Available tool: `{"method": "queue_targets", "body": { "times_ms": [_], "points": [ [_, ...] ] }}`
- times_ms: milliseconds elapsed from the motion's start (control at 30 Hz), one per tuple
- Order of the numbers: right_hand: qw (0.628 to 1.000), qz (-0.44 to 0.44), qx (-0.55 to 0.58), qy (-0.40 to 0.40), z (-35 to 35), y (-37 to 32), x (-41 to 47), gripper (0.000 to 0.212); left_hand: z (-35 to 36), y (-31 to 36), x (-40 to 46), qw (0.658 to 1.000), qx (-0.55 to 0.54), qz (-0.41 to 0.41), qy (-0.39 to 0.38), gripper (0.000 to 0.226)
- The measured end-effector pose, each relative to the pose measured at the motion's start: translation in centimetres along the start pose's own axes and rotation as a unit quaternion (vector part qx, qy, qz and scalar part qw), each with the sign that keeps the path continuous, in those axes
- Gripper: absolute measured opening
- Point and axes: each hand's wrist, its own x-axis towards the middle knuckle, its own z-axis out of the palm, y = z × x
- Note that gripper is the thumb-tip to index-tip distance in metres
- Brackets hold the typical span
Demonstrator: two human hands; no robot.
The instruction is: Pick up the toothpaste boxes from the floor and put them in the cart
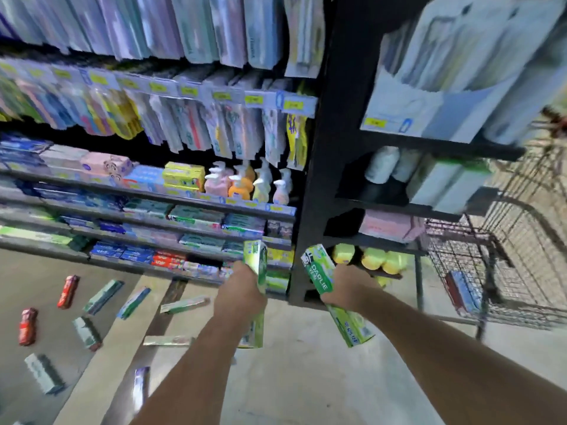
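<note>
Both forearms extended forward, nearest the lens. Left hand (241,289) gripping one green toothpaste box (257,265) upright, fingers wrapped round its middle. Right hand (346,286) gripping a second green box (319,273), tilted, top end leaning left. Both boxes held above the floor (306,378), left of the wire cart (497,271). More toothpaste boxes (104,296) scattered on floor at left, among them two red ones (68,291). One blue-and-red box (463,291) already inside cart. Stocked shelves (153,194) behind.

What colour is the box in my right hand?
Green with white lettering; the box shows best in the head view.
</note>
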Motion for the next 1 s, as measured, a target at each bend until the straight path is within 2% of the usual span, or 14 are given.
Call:
{"method": "queue_targets", "body": {
  "times_ms": [167, 300, 400, 567, 767, 1000],
  "points": [
    [0.996, 0.076, 0.048, 0.023, -0.4, 9.5, -2.9, 0.026, 5.5, 8.9, -1.7, 0.996, 0.037, 0.077, -0.038, 0.041],
    [0.983, 0.145, 0.104, 0.041, -0.7, 19.0, -5.0, 0.035, 10.7, 17.3, -3.3, 0.984, 0.077, 0.152, -0.044, 0.052],
    [0.968, 0.19, 0.158, 0.053, -0.8, 26.6, -7.0, 0.023, 14.7, 24.2, -5.5, 0.973, 0.119, 0.186, -0.064, 0.054],
    [0.951, 0.251, 0.171, 0.054, -1.7, 38.0, -10.5, 0.025, 21.6, 33.9, -8.3, 0.957, 0.15, 0.229, -0.098, 0.054],
    [0.94, 0.281, 0.177, 0.075, -2.7, 48.8, -12.8, 0.029, 28.0, 44.0, -11.2, 0.945, 0.177, 0.253, -0.104, 0.065],
    [0.937, 0.28, 0.194, 0.078, -3.5, 56.8, -12.8, 0.028, 32.7, 52.3, -12.7, 0.936, 0.192, 0.265, -0.133, 0.072]
  ]
}}
